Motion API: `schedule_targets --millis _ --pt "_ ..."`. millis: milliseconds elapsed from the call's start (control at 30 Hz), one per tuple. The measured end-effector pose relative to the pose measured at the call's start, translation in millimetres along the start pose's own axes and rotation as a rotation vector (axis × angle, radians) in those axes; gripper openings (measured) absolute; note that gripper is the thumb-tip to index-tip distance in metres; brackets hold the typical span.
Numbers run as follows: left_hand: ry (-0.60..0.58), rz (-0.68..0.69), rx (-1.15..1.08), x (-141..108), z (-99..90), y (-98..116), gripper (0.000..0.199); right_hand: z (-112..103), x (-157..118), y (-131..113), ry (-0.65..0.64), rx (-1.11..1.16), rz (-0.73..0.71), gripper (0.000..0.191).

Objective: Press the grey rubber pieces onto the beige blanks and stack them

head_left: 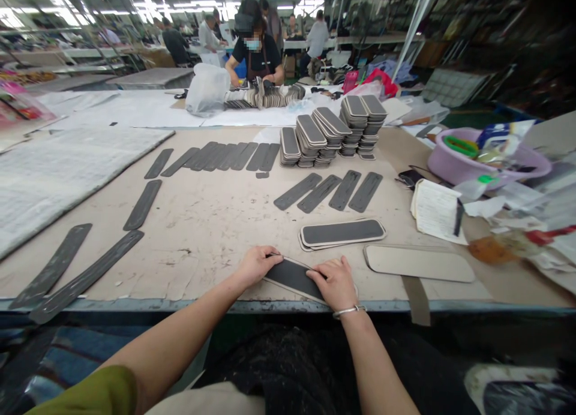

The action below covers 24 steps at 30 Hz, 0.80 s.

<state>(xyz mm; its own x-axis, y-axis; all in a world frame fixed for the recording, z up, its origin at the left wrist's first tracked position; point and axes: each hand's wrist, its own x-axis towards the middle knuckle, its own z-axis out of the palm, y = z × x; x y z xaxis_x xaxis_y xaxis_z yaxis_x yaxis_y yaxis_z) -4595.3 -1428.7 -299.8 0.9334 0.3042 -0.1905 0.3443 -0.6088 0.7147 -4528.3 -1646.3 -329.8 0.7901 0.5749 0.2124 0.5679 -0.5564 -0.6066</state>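
A dark grey strip lies over a longer light beige rounded panel at the table's front edge. My left hand pinches the far left end of the strip between thumb and fingers. At its right end, my right hand has its thumb pressed on top, with the fingers curled over the far side; its grip underneath is hidden. Just beyond my hands sits a small pile of beige panels topped with a dark strip. To the right, plain beige panels lie stacked, with a brown strip sticking out below.
Loose dark strips lie spread beyond and to the left. Tall stacks of panels stand further back. At right are a notebook, a purple basin and an orange-brown container. A co-worker works across the table.
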Motion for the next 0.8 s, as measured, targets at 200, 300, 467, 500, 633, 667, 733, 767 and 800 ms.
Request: schedule_targets --millis 200,300,467,500,633,667,733,767,800 --pt "0.029 0.014 0.071 -2 2.0 5 0.022 2 0 4 -0.001 -0.036 -0.002 0.024" --pt "0.05 0.041 0.122 -5 2.8 6 0.021 -1 -3 2 0.031 -0.092 0.007 0.021" --pt "0.095 0.151 0.345 -10 9.1 8 0.022 3 -18 -31 0.055 -0.259 -0.1 0.053" --pt "0.091 0.171 0.388 -10 10.3 9 0.022 7 -21 -41 0.029 -0.271 -0.13 0.055" --pt "0.064 0.192 0.493 -10 12.4 12 0.023 33 -29 -67 -0.088 -0.273 -0.138 0.07" --pt "0.059 0.183 0.51 -10 12.5 14 0.023 36 -30 -68 -0.107 -0.275 -0.122 0.073" --pt "0.054 0.167 0.543 -9 13.0 16 0.023 37 -34 -61 -0.135 -0.288 -0.094 0.077" --pt "0.051 0.154 0.555 -9 13.7 17 0.023 33 -37 -54 -0.142 -0.301 -0.079 0.077" --pt "0.051 0.137 0.561 -9 14.4 18 0.022 28 -41 -45 -0.147 -0.319 -0.058 0.076"
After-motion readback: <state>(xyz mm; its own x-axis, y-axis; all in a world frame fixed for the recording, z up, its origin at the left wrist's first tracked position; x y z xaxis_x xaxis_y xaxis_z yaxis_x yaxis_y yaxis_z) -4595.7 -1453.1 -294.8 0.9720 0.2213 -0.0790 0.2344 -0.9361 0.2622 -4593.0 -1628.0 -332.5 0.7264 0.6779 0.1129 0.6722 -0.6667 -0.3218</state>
